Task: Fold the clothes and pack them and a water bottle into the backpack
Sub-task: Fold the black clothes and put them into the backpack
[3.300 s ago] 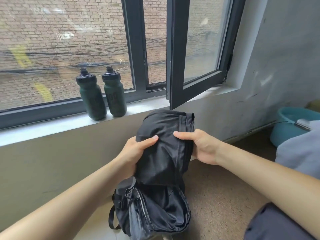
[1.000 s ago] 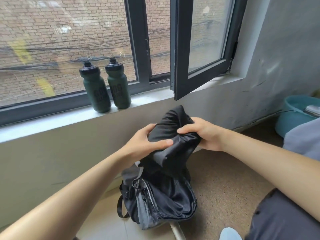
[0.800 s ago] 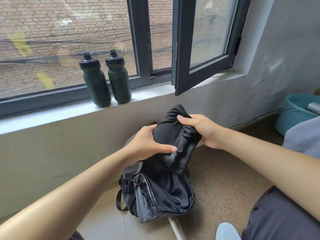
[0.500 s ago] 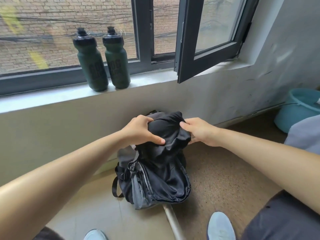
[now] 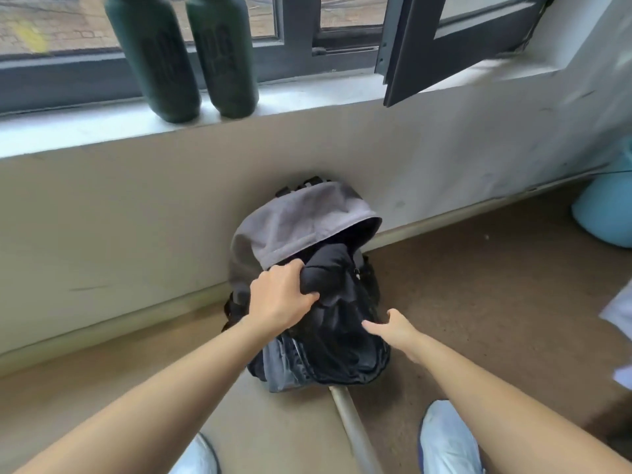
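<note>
A black and grey backpack (image 5: 294,224) stands open on the floor against the wall under the window. A folded black garment (image 5: 330,275) sits in its mouth, pushed partly inside. My left hand (image 5: 280,299) grips the top of the garment, fingers curled into the fabric. My right hand (image 5: 390,328) hovers at the backpack's right side, fingers spread and holding nothing. Two dark green water bottles (image 5: 155,56) (image 5: 222,53) stand side by side on the window sill above.
The open window sash (image 5: 441,46) juts into the room at upper right. A teal tub (image 5: 605,217) sits on the floor at far right. A pale pipe (image 5: 352,429) lies on the floor between my light shoes (image 5: 448,439).
The garment has gone down from above the backpack into its mouth. My right hand has let go of it and drawn back; the left still grips it. My head has tilted downward.
</note>
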The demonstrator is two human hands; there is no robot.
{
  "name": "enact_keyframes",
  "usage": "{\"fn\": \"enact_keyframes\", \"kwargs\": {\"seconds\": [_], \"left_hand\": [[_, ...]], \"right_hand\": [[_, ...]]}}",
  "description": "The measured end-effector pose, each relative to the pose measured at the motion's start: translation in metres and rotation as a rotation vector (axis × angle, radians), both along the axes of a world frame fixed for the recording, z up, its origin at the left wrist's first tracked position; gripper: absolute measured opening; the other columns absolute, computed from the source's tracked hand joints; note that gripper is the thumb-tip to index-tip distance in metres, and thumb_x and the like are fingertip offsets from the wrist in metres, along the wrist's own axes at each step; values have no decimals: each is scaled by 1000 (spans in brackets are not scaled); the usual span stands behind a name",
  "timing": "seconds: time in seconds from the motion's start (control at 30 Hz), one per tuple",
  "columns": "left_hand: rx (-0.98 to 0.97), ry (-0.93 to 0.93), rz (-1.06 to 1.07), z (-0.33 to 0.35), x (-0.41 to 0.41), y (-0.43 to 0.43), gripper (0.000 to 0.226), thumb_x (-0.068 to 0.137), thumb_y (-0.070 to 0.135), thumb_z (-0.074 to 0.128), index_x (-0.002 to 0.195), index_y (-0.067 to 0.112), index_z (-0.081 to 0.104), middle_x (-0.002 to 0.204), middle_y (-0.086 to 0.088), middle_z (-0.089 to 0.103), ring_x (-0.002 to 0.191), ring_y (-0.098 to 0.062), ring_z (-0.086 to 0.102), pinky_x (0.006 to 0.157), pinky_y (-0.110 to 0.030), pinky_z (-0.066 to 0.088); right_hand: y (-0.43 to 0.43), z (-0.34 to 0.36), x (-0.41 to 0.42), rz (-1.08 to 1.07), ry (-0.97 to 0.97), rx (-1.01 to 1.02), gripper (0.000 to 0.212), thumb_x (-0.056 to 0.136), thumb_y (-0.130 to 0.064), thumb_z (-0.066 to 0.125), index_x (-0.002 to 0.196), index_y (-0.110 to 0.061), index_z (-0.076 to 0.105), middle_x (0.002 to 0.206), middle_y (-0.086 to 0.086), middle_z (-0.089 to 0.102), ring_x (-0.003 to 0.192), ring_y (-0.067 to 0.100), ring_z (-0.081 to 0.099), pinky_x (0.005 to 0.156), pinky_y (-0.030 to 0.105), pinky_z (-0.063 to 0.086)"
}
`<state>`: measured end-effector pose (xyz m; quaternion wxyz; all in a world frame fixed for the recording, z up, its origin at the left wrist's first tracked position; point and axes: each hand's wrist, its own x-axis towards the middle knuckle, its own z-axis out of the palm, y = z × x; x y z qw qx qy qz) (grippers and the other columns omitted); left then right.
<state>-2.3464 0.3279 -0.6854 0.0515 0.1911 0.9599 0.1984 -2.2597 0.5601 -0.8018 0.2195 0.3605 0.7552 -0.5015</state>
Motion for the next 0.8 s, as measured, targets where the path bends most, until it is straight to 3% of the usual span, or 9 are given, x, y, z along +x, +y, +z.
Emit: {"fn": "enact_keyframes", "kwargs": {"seconds": [0.07,0.13,0.23,0.27,0.33,0.4,0.5,0.6,0.8], "left_hand": [[-5,13,-29,-16,2,0,29,88,50,70,94,31,49,91,7,67,92,-26,69,71,-34,46],[-16,52,-26,-25,-3,-3,27,89,50,69,97,31,52,95,4,71,93,-28,70,71,-35,43],[-58,127,15,-28,-20,-9,30,91,50,66,93,24,50,97,-5,73,96,-38,69,73,-40,48],[-61,147,34,-27,-25,-10,30,92,49,65,96,22,53,98,-7,73,97,-39,68,74,-42,49],[-38,171,79,-24,-33,-13,32,93,47,65,103,17,58,102,-9,74,99,-40,68,76,-42,50],[3,180,122,-19,-38,-14,35,93,46,66,107,14,60,105,-12,73,100,-42,67,77,-42,49],[60,181,184,-8,-39,-15,39,91,44,69,115,15,60,109,-14,72,101,-45,66,77,-43,48],[137,177,193,2,-35,-14,37,87,45,73,103,15,59,104,-14,72,98,-45,65,73,-41,46],[245,315,-207,18,-13,-12,35,81,43,79,108,25,64,96,1,74,91,-31,69,72,-39,52]], "right_hand": [[-7,-18,4,-26,-12,-53,89,90,-38,76,156,-5,28,160,11,38,142,32,44,116,42,38],[-12,-19,3,-21,57,-41,50,94,-30,71,130,2,58,136,20,62,119,35,62,110,49,46],[-11,4,-4,-8,206,-7,57,96,-38,63,113,16,54,109,36,63,92,43,67,90,48,56],[-11,20,-8,11,258,16,57,95,-41,62,102,16,53,92,35,60,77,34,61,75,38,50],[-10,61,-11,60,323,105,45,98,-36,61,81,3,47,72,16,44,67,22,42,66,33,31],[-3,98,-7,97,357,195,42,98,-33,62,78,1,48,72,10,46,66,21,43,63,33,30],[8,143,13,205,355,360,35,94,-33,65,84,1,65,77,10,69,70,28,63,63,35,45],[10,166,40,356,264,532,27,89,-35,67,83,-8,69,78,7,71,79,28,68,64,35,49],[-21,156,87,470,244,632,28,94,-33,66,75,-14,54,74,4,63,65,20,56,59,34,40]]}}
